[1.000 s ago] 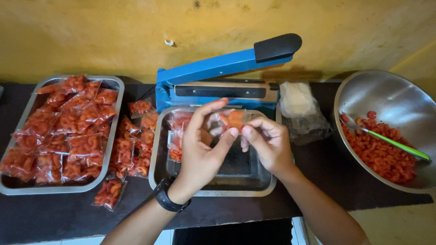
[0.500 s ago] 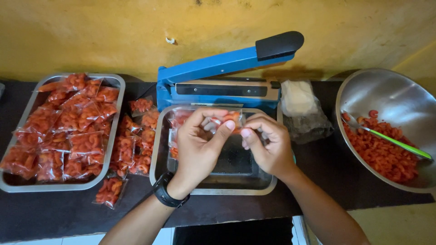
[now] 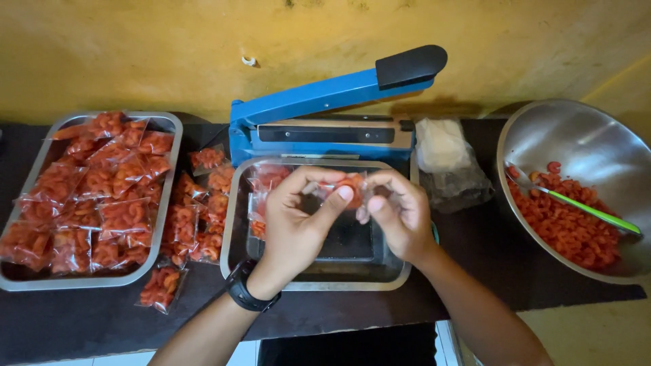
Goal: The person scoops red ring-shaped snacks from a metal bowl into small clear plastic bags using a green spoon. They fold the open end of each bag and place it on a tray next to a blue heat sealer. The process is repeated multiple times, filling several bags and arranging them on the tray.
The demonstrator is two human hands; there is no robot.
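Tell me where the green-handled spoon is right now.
The green-handled spoon lies in the large steel bowl at far right, resting on the red snack pieces.

Warm, even light fills the frame; soft glare sits on the steel bowl (image 3: 583, 146) at right, a faint shadow at upper right, focus sharp throughout.

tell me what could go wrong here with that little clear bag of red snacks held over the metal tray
1. Both hands, left hand and right hand, pinch the small clear plastic bag of red curled snacks by the fingertips only; it might slip into the rectangular metal tray and spill if it is unsealed.
2. The loose sealed packets beside the tray lie close to the left forearm and might get knocked off.
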